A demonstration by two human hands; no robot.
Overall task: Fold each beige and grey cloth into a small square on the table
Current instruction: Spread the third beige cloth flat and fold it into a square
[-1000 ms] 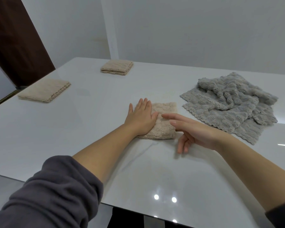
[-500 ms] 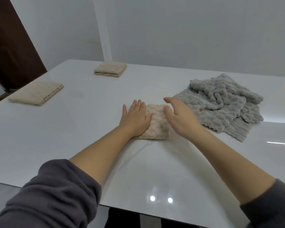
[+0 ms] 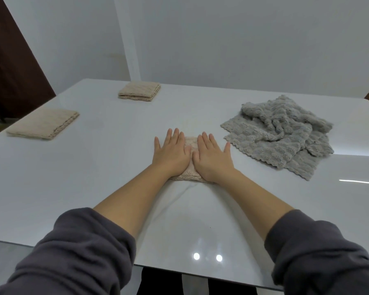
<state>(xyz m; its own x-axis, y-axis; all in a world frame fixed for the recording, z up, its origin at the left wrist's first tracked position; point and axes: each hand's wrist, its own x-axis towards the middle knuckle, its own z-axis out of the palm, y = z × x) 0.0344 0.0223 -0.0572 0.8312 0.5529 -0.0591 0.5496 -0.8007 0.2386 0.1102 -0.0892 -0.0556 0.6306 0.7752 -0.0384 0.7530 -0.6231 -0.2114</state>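
A small folded beige cloth (image 3: 190, 144) lies in the middle of the white table (image 3: 94, 167), mostly covered by my hands. My left hand (image 3: 172, 155) presses flat on its left half, fingers straight. My right hand (image 3: 212, 157) presses flat on its right half, beside the left hand. A heap of crumpled grey cloths (image 3: 282, 133) lies unfolded to the right, a short way from my right hand. Two folded beige cloths lie further off: one at the left edge (image 3: 44, 126), one at the back (image 3: 139, 93).
A white wall stands behind the table, and a dark brown door (image 3: 11, 67) is at the far left. The table's near edge runs just below my forearms. My grey sleeves (image 3: 73, 258) fill the bottom of the view.
My right hand has moved from beside the beige cloth onto it and now lies flat next to my left hand. The left hand stayed pressed on the cloth.
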